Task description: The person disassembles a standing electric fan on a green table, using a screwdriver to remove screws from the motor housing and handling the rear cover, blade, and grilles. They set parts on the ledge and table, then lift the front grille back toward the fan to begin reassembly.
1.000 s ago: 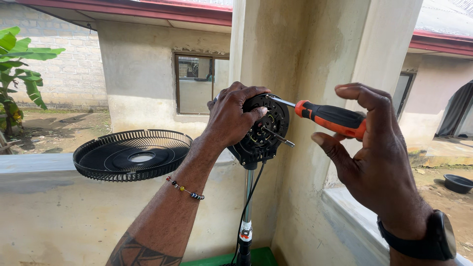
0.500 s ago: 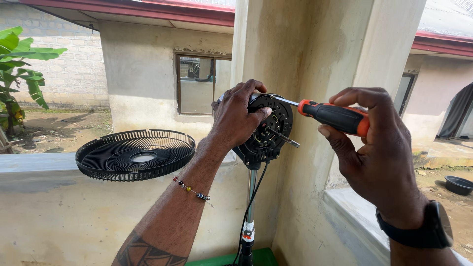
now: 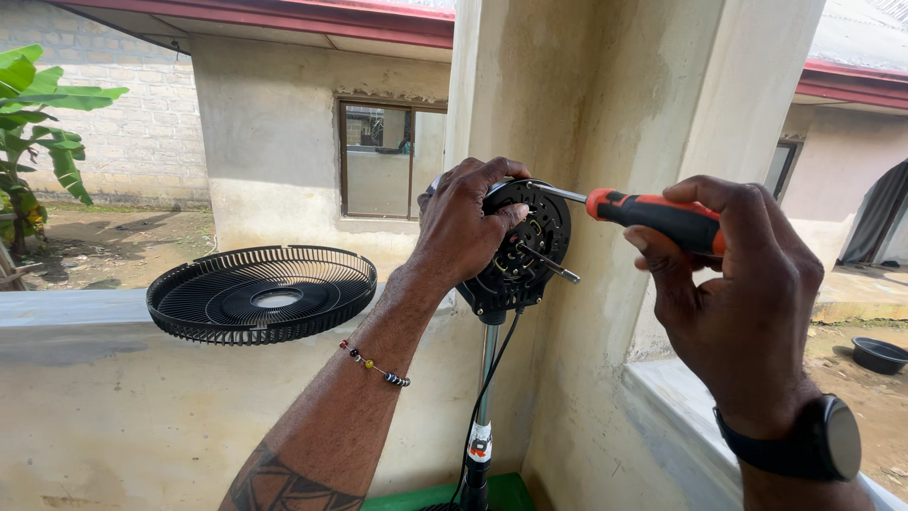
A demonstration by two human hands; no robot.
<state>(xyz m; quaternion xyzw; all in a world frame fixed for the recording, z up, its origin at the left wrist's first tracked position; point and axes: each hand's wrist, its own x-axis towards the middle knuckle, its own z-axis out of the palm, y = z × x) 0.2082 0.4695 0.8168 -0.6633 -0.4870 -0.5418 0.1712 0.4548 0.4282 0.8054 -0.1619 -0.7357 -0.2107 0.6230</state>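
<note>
A fan grille (image 3: 262, 292) lies on the ledge (image 3: 66, 310). Our left hand (image 3: 465, 225) grips the motor (image 3: 522, 248) atop its pole (image 3: 482, 397). Our right hand (image 3: 733, 293) grasps the screwdriver (image 3: 653, 214), tip at the motor's upper edge.

Looks like a home's porch or veranda, outdoors: rough plastered pillar (image 3: 605, 142), low concrete ledge (image 3: 76, 308), neighbouring house with a window (image 3: 390, 161), banana plant (image 3: 43, 123), dirt yard.
</note>
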